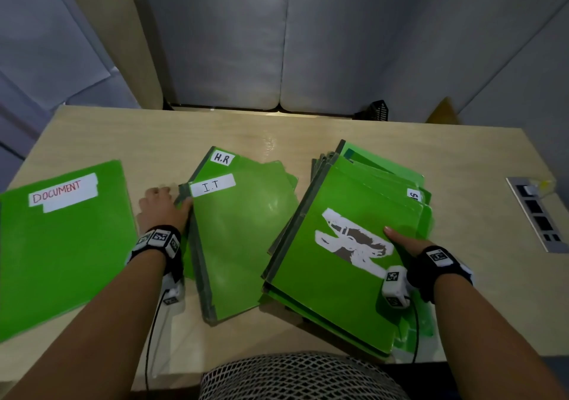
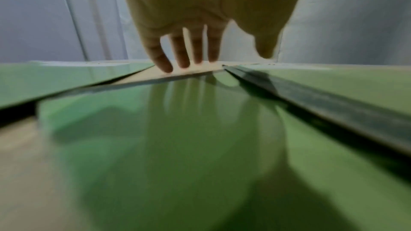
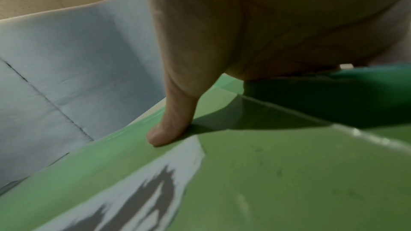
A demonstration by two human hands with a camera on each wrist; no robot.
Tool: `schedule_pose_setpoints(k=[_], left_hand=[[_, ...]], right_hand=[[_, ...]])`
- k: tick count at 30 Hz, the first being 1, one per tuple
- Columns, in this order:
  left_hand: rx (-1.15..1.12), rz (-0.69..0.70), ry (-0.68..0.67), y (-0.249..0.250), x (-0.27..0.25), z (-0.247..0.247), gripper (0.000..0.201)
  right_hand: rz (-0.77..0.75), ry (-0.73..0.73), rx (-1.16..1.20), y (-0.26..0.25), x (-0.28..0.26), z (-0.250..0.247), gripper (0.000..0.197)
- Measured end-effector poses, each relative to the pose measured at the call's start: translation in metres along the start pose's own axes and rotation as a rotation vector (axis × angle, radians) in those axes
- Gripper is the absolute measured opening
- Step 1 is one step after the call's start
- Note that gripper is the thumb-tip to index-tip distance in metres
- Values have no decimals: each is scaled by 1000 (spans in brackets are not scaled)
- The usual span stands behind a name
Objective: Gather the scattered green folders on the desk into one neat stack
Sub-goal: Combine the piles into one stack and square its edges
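Observation:
Green folders lie on the wooden desk (image 1: 147, 141) in three places. A folder labelled DOCUMENT (image 1: 61, 245) lies alone at the left. In the middle, the I.T folder (image 1: 240, 239) lies on the H.R folder (image 1: 221, 158). At the right is an uneven stack of several folders (image 1: 385, 184), the top folder (image 1: 348, 276) bearing a torn white label. My left hand (image 1: 163, 207) is flat beside the I.T folder's dark spine (image 2: 322, 110), with straight fingertips (image 2: 184, 62) on the desk. My right hand (image 1: 406, 242) holds the top folder's right edge, thumb (image 3: 164, 133) on top and fingers hidden.
A socket panel (image 1: 537, 212) is set into the desk at the right. A black basket (image 1: 377, 110) and grey cushions (image 1: 277, 45) are beyond the far edge. Cables hang from both wrist cameras near the desk's front edge.

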State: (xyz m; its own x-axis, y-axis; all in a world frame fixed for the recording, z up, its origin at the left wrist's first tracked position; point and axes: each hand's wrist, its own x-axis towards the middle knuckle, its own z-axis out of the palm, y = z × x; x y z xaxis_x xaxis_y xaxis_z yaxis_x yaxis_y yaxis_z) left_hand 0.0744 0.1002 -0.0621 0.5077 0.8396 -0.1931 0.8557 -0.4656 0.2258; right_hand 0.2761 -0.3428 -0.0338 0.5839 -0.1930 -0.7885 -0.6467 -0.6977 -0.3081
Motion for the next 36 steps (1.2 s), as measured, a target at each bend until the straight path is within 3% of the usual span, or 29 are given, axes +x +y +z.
schedule_pose_setpoints(k=[2, 4, 5, 7, 9, 12, 14, 17, 19, 22, 24, 25, 28, 33, 36], left_hand=[[76, -130, 78, -6, -5, -3, 63], [110, -347, 5, -14, -7, -5, 72], [90, -431, -55, -17, -8, -6, 73], [69, -476, -157, -25, -5, -4, 66], [111, -427, -189, -32, -1, -5, 57], [102, -385, -199, -39, 3, -10, 49], [94, -345, -162, -41, 1, -14, 45], [133, -177, -130, -37, -8, -20, 50], [181, -67, -82, -23, -16, -29, 50], [223, 66, -62, 12, -32, -39, 40], [276, 169, -101, 37, -48, -34, 38], [315, 229, -134, 48, -59, -27, 40], [336, 366, -254, 73, -97, 0, 56], [-29, 187, -250, 70, -83, -6, 38], [-114, -29, -149, 33, -46, -35, 58]], right_hand=[[16, -16, 36, -1, -1, 1, 113], [16, -19, 42, -1, 2, 1, 122], [9, -9, 28, 1, 4, 1, 120], [-6, 6, -27, 3, 4, 2, 96], [-42, 24, -119, 6, 3, 0, 75], [-50, 42, -76, 7, -1, 1, 84], [-63, 50, -88, 6, -5, 3, 81], [-93, 58, -157, 7, -7, 1, 61], [-100, 55, -177, 7, -9, 1, 58], [-122, 33, -152, 4, -12, 5, 73], [-129, 47, -105, 3, -6, 6, 107], [-128, 50, -103, 3, -5, 6, 110], [-122, 47, -117, 4, -12, 5, 66], [-87, 51, -67, 2, -13, 5, 84], [-92, 51, -65, 3, -12, 6, 87]])
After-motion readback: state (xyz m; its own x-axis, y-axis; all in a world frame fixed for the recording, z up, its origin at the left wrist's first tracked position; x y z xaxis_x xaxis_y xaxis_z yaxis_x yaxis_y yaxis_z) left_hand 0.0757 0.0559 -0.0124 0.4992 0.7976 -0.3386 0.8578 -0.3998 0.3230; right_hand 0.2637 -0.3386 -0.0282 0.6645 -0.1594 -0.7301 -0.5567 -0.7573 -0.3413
